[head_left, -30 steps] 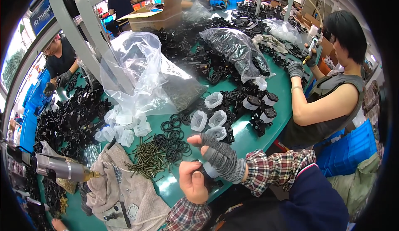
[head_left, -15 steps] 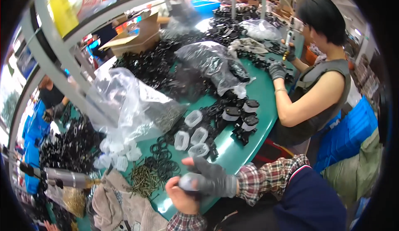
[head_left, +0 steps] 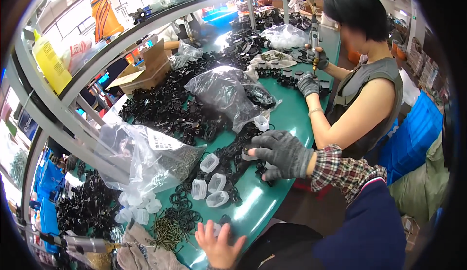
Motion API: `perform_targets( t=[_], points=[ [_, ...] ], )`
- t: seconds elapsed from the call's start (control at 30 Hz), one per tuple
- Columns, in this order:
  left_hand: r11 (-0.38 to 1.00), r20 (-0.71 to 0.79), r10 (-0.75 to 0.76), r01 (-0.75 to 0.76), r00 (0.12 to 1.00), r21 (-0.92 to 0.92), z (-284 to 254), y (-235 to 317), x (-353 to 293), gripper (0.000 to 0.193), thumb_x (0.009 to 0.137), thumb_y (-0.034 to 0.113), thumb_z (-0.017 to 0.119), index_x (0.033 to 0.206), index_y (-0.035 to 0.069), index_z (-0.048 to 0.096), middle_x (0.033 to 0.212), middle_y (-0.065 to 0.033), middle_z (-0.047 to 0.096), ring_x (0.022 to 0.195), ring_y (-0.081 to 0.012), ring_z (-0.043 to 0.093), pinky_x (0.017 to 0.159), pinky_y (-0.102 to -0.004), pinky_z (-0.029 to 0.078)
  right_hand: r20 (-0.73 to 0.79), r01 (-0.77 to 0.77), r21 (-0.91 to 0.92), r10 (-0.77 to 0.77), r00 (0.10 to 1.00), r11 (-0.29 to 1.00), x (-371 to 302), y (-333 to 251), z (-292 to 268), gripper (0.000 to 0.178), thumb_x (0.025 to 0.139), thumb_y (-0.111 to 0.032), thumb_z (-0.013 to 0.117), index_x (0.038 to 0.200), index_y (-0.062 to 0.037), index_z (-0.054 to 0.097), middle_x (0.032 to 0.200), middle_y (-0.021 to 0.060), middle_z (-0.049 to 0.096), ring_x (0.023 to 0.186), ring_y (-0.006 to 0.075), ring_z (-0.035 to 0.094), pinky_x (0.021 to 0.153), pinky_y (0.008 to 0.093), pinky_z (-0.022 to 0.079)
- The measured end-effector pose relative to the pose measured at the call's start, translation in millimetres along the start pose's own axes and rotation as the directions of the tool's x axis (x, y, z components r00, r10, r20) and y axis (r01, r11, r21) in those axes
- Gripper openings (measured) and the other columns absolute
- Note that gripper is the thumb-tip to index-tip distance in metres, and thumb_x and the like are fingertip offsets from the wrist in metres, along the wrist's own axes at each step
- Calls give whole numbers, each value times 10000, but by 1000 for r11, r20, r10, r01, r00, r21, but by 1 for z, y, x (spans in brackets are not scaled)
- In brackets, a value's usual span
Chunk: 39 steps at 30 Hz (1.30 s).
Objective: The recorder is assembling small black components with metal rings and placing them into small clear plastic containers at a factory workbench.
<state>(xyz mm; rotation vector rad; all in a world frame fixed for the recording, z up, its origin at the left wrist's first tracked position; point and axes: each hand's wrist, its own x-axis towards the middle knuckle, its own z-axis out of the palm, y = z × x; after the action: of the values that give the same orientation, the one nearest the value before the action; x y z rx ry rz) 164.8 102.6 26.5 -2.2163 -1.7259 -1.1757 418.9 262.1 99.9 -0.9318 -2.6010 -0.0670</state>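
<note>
My left hand (head_left: 220, 246), bare, is open with its fingers spread at the table's near edge. Just behind its fingertips sits a small dark and clear piece (head_left: 224, 220), partly hidden. My right hand (head_left: 284, 154), in a grey glove with bare fingertips, reaches over black parts and a clear housing (head_left: 249, 155) with its fingers apart. What lies under that palm is hidden. Between the hands stand several clear plastic cups (head_left: 217, 183). Black rubber rings (head_left: 181, 203) and a pile of screws (head_left: 167, 232) lie to their left.
Plastic bags (head_left: 151, 158) and heaps of black parts (head_left: 160, 107) cover much of the green table (head_left: 253, 202). A power screwdriver (head_left: 85, 244) and beige cloth (head_left: 151, 255) are at lower left. At right, a co-worker (head_left: 362, 95) holds another screwdriver (head_left: 315, 41). A metal frame (head_left: 63, 109) rises at left.
My hands were together around a dark, clear piece and have come apart. The right moved forward to the black parts; the left stayed near and opened. The view shifted too.
</note>
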Motion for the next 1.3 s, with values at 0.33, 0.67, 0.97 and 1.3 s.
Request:
perform_targets(
  t=[0.33, 0.67, 0.97, 1.3],
  points=[
    [964, 119, 106, -132, 987, 231, 51, 9, 42, 521, 577, 175, 703, 1072, 212, 548, 1193, -137, 432, 1089, -425, 403, 829, -439, 426, -206, -49, -102, 27, 978, 994, -56, 33, 55, 775, 440, -377, 719, 1168, -242, 489, 1205, 104, 423, 1118, 327, 386, 951, 492, 306],
    [957, 210, 70, -125, 975, 263, 89, 15, 69, 700, 479, 134, 768, 1133, 214, 531, 1214, -139, 419, 1116, -455, 377, 865, -472, 418, -175, 1, -211, -39, 984, 977, -41, 69, 53, 680, 469, -356, 699, 1122, -295, 518, 1178, 82, 453, 1105, 304, 408, 922, 484, 335],
    [948, 150, 86, -127, 985, 292, 117, 13, 86, 680, 514, 118, 748, 1144, 226, 517, 1217, -135, 415, 1123, -408, 389, 823, -441, 435, -175, 112, -282, -166, 970, 953, -40, 118, 59, 593, 555, -345, 663, 1125, -303, 507, 1176, 42, 474, 1092, 253, 441, 873, 427, 370],
    [933, 204, 5, -78, 979, 351, 80, 47, 103, 520, 650, 173, 639, 1150, 200, 501, 1209, -135, 425, 1126, -364, 398, 879, -464, 361, 55, 98, -262, -87, 995, 960, -34, 120, 42, 611, 615, -363, 658, 1188, -306, 456, 1215, 29, 453, 1113, 251, 434, 920, 424, 336]
  ],
)
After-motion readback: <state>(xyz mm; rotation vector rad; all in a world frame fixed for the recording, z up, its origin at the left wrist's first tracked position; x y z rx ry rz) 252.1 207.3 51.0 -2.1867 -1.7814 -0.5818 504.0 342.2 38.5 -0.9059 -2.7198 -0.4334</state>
